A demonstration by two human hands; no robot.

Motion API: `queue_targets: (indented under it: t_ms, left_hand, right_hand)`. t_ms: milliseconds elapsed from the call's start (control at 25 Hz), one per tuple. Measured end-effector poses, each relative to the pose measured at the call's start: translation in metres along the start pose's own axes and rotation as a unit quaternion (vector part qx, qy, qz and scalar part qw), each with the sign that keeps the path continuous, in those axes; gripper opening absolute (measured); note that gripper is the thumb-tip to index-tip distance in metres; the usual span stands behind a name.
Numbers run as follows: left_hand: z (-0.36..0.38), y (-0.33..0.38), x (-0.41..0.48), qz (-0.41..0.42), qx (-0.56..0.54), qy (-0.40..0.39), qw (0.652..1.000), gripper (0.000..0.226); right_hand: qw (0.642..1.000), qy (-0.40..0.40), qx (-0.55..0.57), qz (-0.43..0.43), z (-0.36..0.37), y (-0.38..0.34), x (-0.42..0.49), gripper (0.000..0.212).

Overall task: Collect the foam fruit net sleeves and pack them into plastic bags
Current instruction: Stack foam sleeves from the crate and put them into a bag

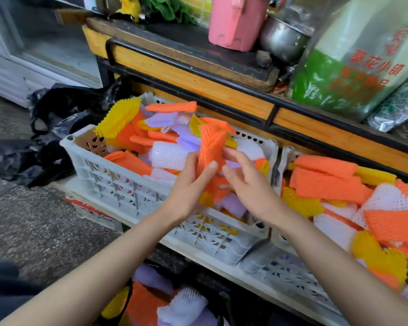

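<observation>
Collection was in hand: orange sleeves [212, 147] were gripped by the left hand [189, 184] over the left white crate [118, 182]; whether the curled right hand [247, 182] pinched them could not be told. Next, a carry to the near dark bag [224, 302] seemed called for.

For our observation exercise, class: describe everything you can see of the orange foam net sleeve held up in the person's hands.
The orange sleeve is a flattened strip of soft-looking foam mesh with a diamond pattern, possibly several stacked. It stands nearly upright above the white crate full of mixed sleeves. The left hand holds its lower part, thumb pressed on the front. The right hand meets its right edge with its fingertips; whether it holds the sleeve is unclear.
</observation>
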State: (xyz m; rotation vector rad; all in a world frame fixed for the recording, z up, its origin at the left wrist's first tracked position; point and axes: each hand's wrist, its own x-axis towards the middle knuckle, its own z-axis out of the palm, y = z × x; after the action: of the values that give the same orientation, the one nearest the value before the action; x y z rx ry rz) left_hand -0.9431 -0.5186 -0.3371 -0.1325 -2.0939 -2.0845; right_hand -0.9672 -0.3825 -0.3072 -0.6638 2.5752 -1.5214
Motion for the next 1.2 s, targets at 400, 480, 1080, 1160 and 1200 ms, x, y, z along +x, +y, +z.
queue_targets:
  t_ms: [400,480,1080,1160,1200]
  left_hand:
    - [-0.092,-0.019,-0.002,0.013,0.110,0.133,0.985,0.022]
    - [-0.100,-0.018,-0.006,-0.001,0.095,0.139,0.986,0.022]
    - [-0.106,-0.007,-0.026,-0.052,0.061,0.108,0.991,0.024]
    - [-0.107,-0.006,-0.029,-0.049,0.106,0.128,0.985,0.023]
    - [-0.107,-0.006,-0.030,-0.051,0.132,0.144,0.979,0.023]
  right_hand:
    - [0.980,-0.102,-0.133,0.105,0.036,0.040,0.024,0.044]
    - [0.969,-0.142,-0.138,0.151,0.035,0.049,0.026,0.043]
    - [0.971,-0.112,-0.124,0.174,0.028,0.047,0.028,0.015]
    - [0.972,-0.082,-0.154,0.155,0.022,0.048,0.030,0.020]
    - [0.971,-0.066,-0.174,0.149,0.018,0.047,0.031,0.025]
